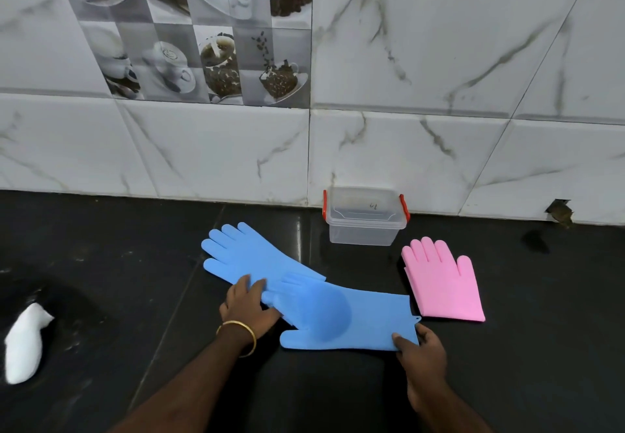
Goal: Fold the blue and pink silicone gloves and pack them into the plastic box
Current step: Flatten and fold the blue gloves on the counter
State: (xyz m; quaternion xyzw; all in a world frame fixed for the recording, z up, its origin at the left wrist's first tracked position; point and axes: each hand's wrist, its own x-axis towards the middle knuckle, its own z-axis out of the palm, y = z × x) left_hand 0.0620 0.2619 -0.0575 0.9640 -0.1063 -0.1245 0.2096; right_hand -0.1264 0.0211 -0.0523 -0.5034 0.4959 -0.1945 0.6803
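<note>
Nearest to you, your right hand [421,348] is pinching the cuff corner of the near blue glove [348,317], with the thumb on top of the silicone and the other fingers curled under its edge. This glove is lying flat on the black tabletop [135,280], its cuff pointing to the right and its fingers pointing to the left. Your left hand [248,307], which is wearing a gold bangle [238,336] at the wrist, is resting with straight fingers on the place where the two blue gloves are meeting; it is pressing down and is not gripping anything.

A little farther, the second blue glove [243,253] is lying in a slant, its fingers pointing to the upper left and its cuff end going under the fingers of the near glove. To the right, the pink gloves [443,283] are lying flat just beside the cuff of the near blue glove, fingers pointing away from you; they are looking like two stacked together, but I cannot tell surely.

At the far left, a white object [25,344] is lying on the tabletop, well apart from the gloves.

Farthest, the plastic box [363,226], clear with red handles, is standing against the marble-tiled wall [439,60], and its lid is looking closed.
</note>
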